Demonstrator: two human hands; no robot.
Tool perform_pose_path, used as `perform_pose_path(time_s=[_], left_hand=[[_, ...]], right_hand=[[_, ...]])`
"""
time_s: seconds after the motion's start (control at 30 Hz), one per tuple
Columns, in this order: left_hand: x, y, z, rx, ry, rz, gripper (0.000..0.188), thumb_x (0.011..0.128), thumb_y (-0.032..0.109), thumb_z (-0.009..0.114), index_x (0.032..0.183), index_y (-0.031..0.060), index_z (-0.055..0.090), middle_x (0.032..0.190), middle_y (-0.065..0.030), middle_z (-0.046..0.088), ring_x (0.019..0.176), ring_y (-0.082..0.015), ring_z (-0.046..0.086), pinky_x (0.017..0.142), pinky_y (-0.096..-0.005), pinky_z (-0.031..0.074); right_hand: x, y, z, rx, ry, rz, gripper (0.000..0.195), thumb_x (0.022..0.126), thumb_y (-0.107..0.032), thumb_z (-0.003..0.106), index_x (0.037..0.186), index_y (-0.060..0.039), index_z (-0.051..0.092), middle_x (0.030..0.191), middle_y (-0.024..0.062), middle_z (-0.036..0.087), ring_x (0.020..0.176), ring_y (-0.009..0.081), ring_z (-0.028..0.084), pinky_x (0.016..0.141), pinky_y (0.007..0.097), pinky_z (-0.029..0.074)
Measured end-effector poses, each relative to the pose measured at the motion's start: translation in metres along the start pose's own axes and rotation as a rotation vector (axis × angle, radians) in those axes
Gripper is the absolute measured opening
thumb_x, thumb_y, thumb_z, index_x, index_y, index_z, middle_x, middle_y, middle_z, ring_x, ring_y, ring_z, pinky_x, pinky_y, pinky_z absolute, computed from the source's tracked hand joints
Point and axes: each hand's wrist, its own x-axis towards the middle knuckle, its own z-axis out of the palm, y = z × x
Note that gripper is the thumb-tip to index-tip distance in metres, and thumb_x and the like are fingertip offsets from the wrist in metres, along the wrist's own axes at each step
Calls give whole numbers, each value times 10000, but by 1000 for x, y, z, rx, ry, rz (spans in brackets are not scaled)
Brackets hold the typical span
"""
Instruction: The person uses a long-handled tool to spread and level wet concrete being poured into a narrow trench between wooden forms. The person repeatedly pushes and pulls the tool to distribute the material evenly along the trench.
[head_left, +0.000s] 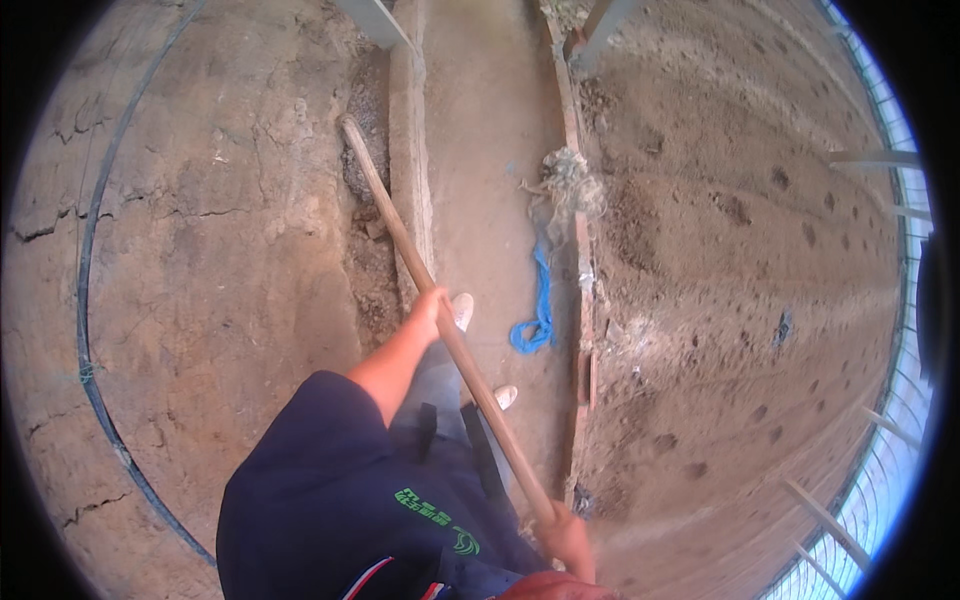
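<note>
A long wooden handle slants from the upper left to the lower right across my body. My left hand is closed around its middle. My right hand grips it near the lower end. The far, rounded end lies over a narrow trench of loose, dark soil, beside a concrete curb; I cannot tell whether a tool head is fixed there. My light shoes stand on the path.
A dirt path runs between the curb and a low brick edge. On it lies a blue strip; tangled pale fibres hang over the brick. A dark hose curves over cracked ground at left. Pitted soil spreads at right, with posts beyond.
</note>
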Motion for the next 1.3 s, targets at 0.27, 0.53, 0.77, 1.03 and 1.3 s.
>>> perform_pose_path(time_s=[0.27, 0.53, 0.77, 1.03, 1.3], left_hand=[[-82, -136, -26, 30, 229, -186, 150, 824, 178, 678, 821, 114, 543, 660, -50, 533, 538, -226, 561, 499, -406, 486], [-46, 77, 25, 101, 125, 263, 172, 845, 214, 648, 822, 74, 550, 622, -86, 547, 514, -234, 549, 486, -389, 489], [-47, 190, 65, 151, 33, 610, 113, 812, 97, 663, 752, 39, 587, 593, -72, 565, 483, -178, 571, 436, -348, 470], [60, 24, -2, 407, 246, 252, 97, 788, 102, 627, 802, 6, 630, 642, -112, 611, 522, -221, 607, 463, -376, 480], [28, 72, 49, 211, 106, 131, 158, 871, 171, 664, 801, 47, 594, 628, -90, 584, 521, -233, 578, 497, -384, 497]], right_hand=[[-25, 194, 101, -408, 145, 269, 378, 708, -425, 713, 953, -137, 727, 877, 214, 713, 845, 401, 698, 793, 502, 554], [135, 80, 141, -283, 91, -54, 363, 798, -371, 651, 1054, -113, 666, 954, 229, 703, 926, 419, 671, 840, 503, 529], [177, -73, 122, -211, 88, -128, 347, 837, -340, 631, 1071, -85, 639, 976, 250, 693, 937, 431, 665, 850, 507, 515], [90, 7, 104, -158, -71, -64, 414, 758, -315, 685, 1028, -3, 657, 938, 283, 683, 921, 436, 673, 839, 478, 534], [48, -60, 52, -113, 10, -43, 415, 765, -252, 738, 1091, -18, 631, 914, 298, 675, 915, 450, 668, 804, 479, 535]])
